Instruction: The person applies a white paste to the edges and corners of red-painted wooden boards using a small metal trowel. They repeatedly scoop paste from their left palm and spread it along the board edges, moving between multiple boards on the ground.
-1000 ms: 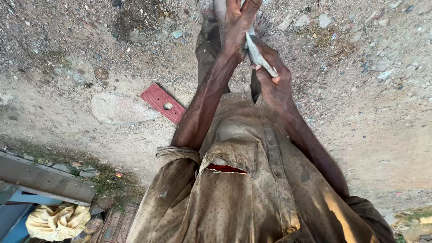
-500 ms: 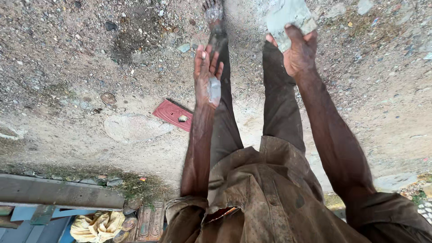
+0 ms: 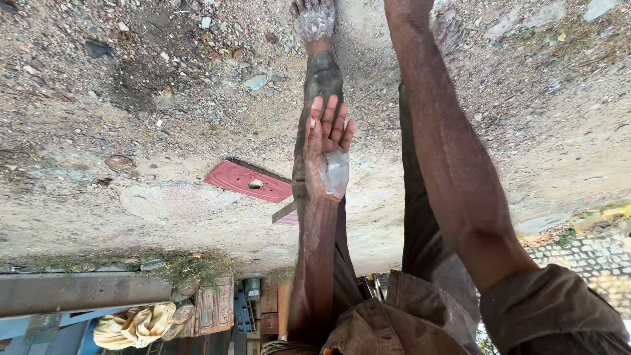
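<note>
The left hand [image 3: 327,152] is now hanging open-palmed, a smear of grey paste [image 3: 336,172] on the palm, no longer joined with the other hand. The right hand [image 3: 406,12] is reaching past the top edge; the pale piece it held has gone from view.

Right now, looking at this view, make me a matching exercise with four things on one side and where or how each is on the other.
1. left hand
2. red slab
3. yellow cloth
4. bare foot

A. bunched at the bottom left
B. top edge, dusted grey
C. open, grey paste on the palm
D. flat on the sandy ground

Pairs: 1-C, 2-D, 3-A, 4-B
</note>
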